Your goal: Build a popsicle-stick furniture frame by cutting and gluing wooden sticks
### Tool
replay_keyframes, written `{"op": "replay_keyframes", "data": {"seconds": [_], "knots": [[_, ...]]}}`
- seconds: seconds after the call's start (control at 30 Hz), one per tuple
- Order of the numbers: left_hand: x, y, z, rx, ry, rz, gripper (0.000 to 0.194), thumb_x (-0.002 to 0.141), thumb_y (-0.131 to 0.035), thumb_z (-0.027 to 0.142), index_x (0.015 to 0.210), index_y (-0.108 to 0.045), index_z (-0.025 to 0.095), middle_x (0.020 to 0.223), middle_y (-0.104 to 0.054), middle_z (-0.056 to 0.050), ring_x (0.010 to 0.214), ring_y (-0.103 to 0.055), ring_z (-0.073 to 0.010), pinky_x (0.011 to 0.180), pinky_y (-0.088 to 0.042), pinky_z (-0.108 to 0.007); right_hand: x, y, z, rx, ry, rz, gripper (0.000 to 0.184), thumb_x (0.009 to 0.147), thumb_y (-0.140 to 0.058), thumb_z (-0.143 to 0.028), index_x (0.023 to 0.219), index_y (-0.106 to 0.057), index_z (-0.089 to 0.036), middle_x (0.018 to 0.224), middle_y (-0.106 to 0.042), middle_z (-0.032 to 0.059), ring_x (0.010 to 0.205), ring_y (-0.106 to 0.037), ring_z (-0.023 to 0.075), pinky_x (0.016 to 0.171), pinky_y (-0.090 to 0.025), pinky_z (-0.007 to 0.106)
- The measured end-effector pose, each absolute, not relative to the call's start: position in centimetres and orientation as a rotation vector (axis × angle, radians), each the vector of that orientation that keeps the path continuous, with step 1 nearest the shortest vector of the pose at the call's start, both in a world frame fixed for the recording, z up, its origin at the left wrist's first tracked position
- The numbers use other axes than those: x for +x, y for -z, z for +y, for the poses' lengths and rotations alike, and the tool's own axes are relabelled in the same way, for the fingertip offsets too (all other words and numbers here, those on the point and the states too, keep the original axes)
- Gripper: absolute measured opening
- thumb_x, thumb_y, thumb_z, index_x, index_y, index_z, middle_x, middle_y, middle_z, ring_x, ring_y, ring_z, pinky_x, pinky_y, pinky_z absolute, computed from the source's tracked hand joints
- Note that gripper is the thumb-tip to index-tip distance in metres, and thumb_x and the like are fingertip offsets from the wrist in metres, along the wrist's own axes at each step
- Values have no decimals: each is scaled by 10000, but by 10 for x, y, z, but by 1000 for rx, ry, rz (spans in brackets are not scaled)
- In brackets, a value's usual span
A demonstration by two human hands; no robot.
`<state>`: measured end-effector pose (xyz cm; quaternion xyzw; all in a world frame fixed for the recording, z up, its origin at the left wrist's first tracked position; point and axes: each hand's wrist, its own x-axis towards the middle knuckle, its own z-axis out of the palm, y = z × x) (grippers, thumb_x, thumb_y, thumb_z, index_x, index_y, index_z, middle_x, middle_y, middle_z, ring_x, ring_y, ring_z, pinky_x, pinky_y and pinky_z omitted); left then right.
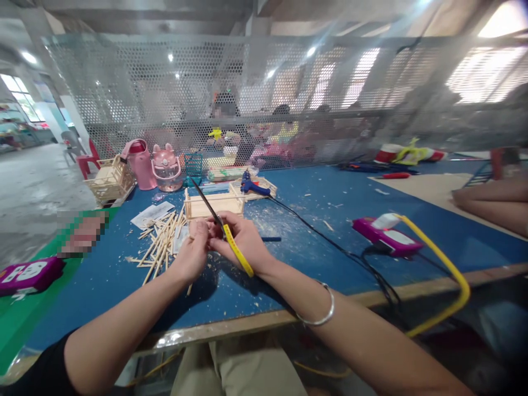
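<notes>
Head view: a yellow-handled tool [236, 251] in the right hand [251, 241], above a blue table [305, 286].

The right fingers are wrapped around the tool, its dark blade [206, 201] slanting up and to the left; the left hand [193, 253] meets them with its fingers bent together, and I cannot tell whether they pinch anything. Just beside the left hand, loose wooden sticks [160, 248] lie heaped next to a paper packet [152, 214]. Behind the hands stands a small wooden frame [214, 205], and past it to the right lies a blue glue gun [256, 188]. Farther right is a purple power strip [385, 237]. A pink bottle [142, 165] and a clear bottle [167, 177] with a pink lid stand at the back left, before a perforated screen [165, 82]. At far right is another person's arm [490, 204].
</notes>
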<state>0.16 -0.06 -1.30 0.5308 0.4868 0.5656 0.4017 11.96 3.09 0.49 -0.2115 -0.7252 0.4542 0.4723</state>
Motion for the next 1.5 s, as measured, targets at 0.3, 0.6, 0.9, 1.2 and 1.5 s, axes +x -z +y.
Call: {"op": "replay_keyframes", "data": {"seconds": [0.3, 0.6, 0.9, 1.2, 1.5], "knots": [[7, 7, -9, 1330, -1441, 1327, 623, 808, -269, 650, 941, -628, 159, 861, -683, -89, 890, -613, -228, 797, -465, -328, 121, -6, 28, -404, -1160, -1844, 383, 582, -577, -71, 951, -565, -172, 767, -626, 2, 699, -579, 121, 634, -458, 231], [8, 19, -2, 1232, -1379, 1124, 656, 759, -304, 696, 1015, -555, 147, 910, -642, -101, 866, -596, -211, 743, -461, -318, 123, -5, 32, -485, -1239, -1900, 412, 566, -583, -68, 955, -508, -181, 702, -591, -36, 591, -550, 93, 554, -439, 205], [-1, 3, -4, 1347, -1311, 1055, 400, 826, -360, 563, 743, -455, 183, 646, -502, 22, 567, -435, -106, 560, -370, -233, 134, -17, 45, -657, -1192, -1647, 370, 596, -644, -183, 908, -445, -200, 639, -538, -59, 535, -524, 85, 523, -428, 221], [-9, 0, 5, 1326, -1376, 1204, 283, 673, -656, 418, 771, -695, 155, 690, -656, -16, 629, -515, -126, 628, -386, -245, 131, -17, 44, -672, -1384, -1541, 419, 575, -674, -211, 901, -411, -212, 615, -512, -79, 477, -482, 70, 441, -374, 196], [-7, -2, 2, 1101, -1351, 951, 297, 611, -727, 423, 743, -720, 156, 670, -640, -8, 590, -466, -74, 601, -375, -201, 126, -12, 41, -676, -1391, -1494, 478, 552, -707, -208, 924, -407, -207, 578, -525, -89, 484, -491, 74, 469, -376, 199]]}}
